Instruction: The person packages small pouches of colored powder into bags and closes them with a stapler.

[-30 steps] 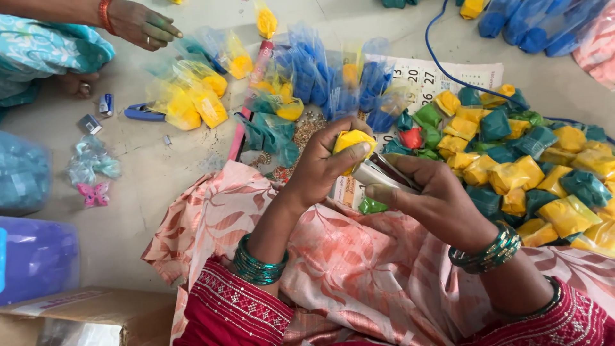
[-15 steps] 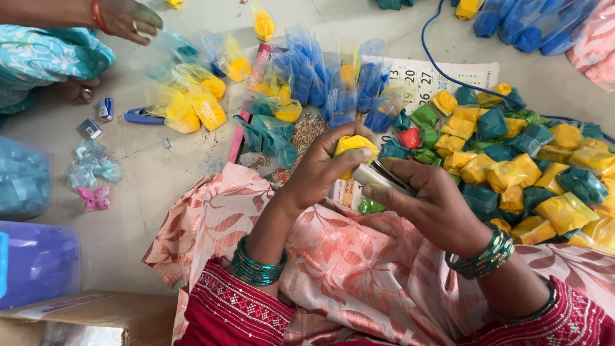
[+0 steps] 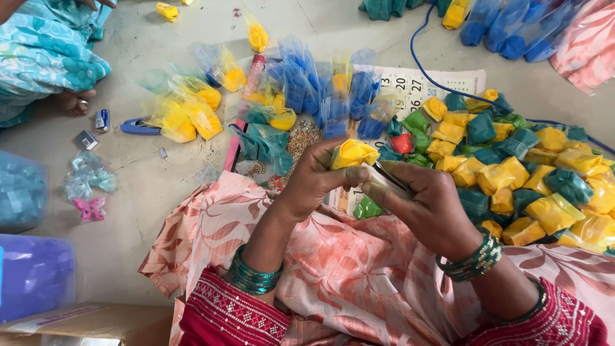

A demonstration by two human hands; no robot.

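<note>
yellow crinkled plastic packet (image 3: 353,154) sits pinched in her left hand (image 3: 318,181) above her lap, her right hand (image 3: 428,204) clenched round a thin dark metal tool (image 3: 392,179), which might slip and tear the wrapping.

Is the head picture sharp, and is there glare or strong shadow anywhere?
Head view: light is soft and even, with only faint shadows; the left hand, the right hand and the yellow packet are sharp; the clear plastic bags show mild glare; the purple tub at the edge looks soft.
</note>
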